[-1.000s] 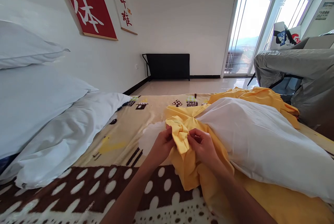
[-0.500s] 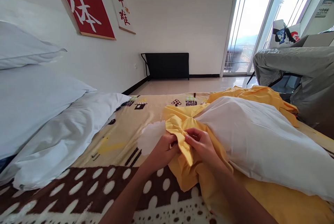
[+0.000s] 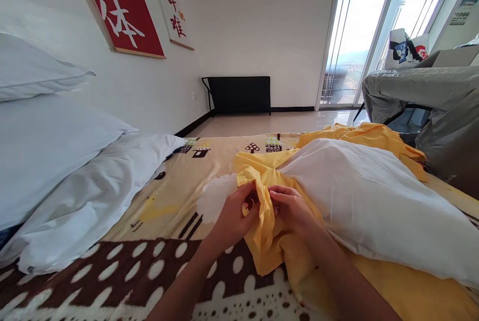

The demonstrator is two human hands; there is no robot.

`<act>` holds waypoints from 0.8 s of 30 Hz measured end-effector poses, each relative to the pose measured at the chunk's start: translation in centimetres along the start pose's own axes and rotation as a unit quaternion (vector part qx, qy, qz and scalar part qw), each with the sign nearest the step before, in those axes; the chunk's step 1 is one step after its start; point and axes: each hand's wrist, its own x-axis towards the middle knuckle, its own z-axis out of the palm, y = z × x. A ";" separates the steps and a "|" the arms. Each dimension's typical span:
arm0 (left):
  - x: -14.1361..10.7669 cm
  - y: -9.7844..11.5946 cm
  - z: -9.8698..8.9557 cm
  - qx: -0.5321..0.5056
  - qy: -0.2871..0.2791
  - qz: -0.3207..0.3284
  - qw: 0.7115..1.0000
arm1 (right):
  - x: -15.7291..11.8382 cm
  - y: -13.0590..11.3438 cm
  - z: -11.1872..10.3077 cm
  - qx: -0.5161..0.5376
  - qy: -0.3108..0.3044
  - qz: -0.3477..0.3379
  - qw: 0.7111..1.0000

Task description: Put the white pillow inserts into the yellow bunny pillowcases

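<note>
A yellow pillowcase (image 3: 267, 248) lies bunched on the bed, its edge lifted between my two hands. My left hand (image 3: 238, 214) pinches that edge from the left, fingers curled and thumb pressed in. From the right, my right hand (image 3: 292, 206) grips the same gathered fabric with thumb and fingertips. The fingertips of both hands are partly hidden in the folds. Beside my right hand rests a plump white pillow (image 3: 374, 201), its narrow corner against the yellow fabric, with more yellow cloth under it and along its far side.
White pillows (image 3: 56, 146) are piled at the left by the wall. The patterned bedspread (image 3: 164, 221) spreads beneath everything. Beyond the bed's far edge, a black folded panel (image 3: 239, 94) leans on the wall. A grey-covered table (image 3: 419, 84) with bags on it stands at the right.
The yellow edge has been turned from a flap hanging down into an upright fold. My hands have moved slightly apart, one on each side of it.
</note>
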 end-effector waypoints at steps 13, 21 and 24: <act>0.3 -0.8 -0.8 -0.096 -0.064 -0.173 0.978 | -0.5 1.0 2.0 -0.240 -0.002 -0.078 0.967; 0.2 -0.6 0.0 -0.041 0.005 -0.119 0.992 | -0.4 1.7 1.8 -0.306 -0.028 -0.108 0.945; 0.1 -0.4 0.6 -0.020 0.059 -0.107 0.992 | -0.7 1.6 1.8 -0.279 -0.058 -0.127 0.950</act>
